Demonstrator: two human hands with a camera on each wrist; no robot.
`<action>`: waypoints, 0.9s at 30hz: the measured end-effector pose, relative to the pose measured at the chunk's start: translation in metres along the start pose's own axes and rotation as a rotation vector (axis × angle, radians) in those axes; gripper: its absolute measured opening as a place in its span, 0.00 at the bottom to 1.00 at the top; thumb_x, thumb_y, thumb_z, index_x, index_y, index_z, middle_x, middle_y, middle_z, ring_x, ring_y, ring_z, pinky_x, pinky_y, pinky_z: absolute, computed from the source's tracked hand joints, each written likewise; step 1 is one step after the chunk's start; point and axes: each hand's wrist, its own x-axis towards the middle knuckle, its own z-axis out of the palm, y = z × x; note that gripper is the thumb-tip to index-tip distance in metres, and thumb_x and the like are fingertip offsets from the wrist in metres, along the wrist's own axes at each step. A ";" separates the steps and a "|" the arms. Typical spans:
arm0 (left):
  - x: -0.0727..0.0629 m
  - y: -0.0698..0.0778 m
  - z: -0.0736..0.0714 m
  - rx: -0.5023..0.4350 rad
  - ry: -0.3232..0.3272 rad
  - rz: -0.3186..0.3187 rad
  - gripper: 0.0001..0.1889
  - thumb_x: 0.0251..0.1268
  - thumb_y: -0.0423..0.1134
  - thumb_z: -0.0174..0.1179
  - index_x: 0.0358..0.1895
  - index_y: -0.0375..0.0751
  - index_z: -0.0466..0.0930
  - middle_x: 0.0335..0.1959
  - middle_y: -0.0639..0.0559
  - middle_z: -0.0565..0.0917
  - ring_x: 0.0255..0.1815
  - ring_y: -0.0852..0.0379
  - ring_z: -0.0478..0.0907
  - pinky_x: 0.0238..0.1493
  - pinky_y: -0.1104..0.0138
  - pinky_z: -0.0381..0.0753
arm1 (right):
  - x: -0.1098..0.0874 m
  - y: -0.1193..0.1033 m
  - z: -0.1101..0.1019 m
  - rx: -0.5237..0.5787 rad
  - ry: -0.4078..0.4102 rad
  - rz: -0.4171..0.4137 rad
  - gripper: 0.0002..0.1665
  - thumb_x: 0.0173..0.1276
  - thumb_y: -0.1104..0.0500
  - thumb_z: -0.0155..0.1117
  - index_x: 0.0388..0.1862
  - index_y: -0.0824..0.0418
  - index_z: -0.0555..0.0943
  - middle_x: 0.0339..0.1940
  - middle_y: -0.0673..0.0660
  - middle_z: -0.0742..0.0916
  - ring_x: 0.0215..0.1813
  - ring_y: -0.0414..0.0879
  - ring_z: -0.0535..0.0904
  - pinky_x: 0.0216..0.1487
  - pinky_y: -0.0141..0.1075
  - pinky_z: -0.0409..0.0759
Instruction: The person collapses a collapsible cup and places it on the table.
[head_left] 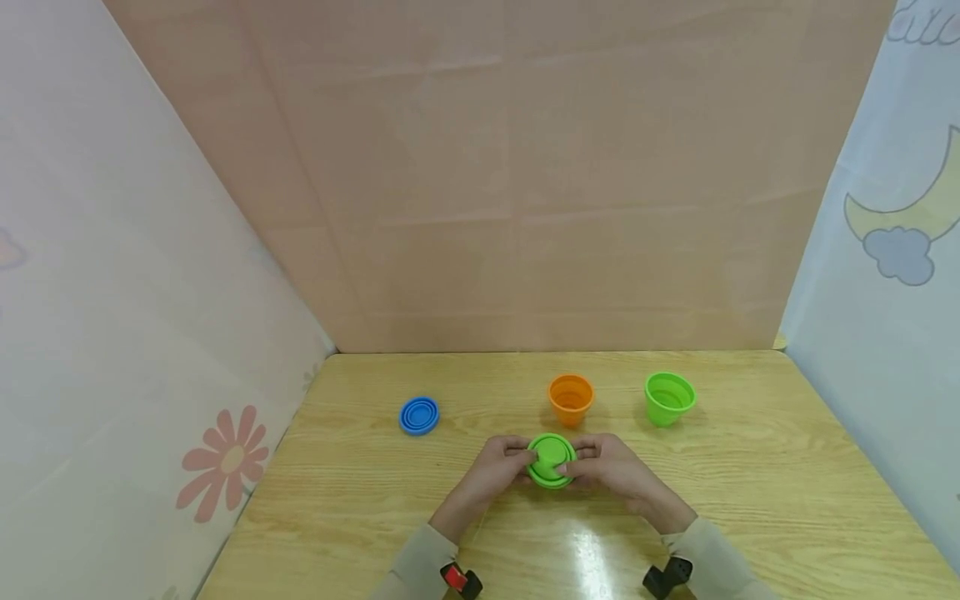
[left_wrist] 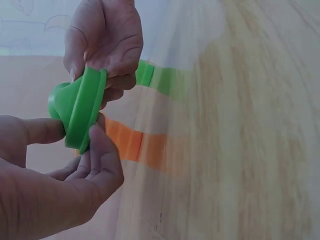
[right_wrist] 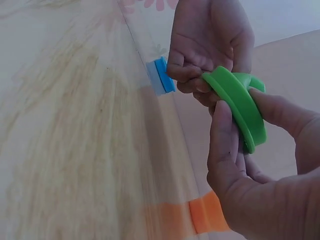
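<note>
Both hands hold a green collapsible cup (head_left: 551, 451), mostly folded flat, above the front middle of the table. My left hand (head_left: 495, 467) pinches its left edge, thumb on the raised centre and fingers behind the rim. On the other side my right hand (head_left: 611, 468) pinches it the same way. In the left wrist view the green cup (left_wrist: 86, 107) is tilted on edge, its base bulging out toward the thumbs. The right wrist view shows the cup (right_wrist: 237, 105) between both hands, clear of the tabletop.
Behind the hands stands an expanded orange cup (head_left: 572, 398). An expanded green cup (head_left: 669, 398) is to its right. A flattened blue cup (head_left: 418, 415) lies at the left. The wooden table (head_left: 337, 517) is bounded by a tan back panel (head_left: 510, 208) and white side panels.
</note>
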 end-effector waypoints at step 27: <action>-0.003 -0.006 0.011 -0.067 0.031 0.007 0.19 0.72 0.30 0.63 0.62 0.26 0.80 0.46 0.40 0.91 0.45 0.52 0.91 0.46 0.62 0.94 | 0.008 0.009 0.009 -0.052 0.083 0.049 0.31 0.67 0.61 0.75 0.63 0.77 0.76 0.45 0.55 0.93 0.45 0.42 0.88 0.46 0.36 0.90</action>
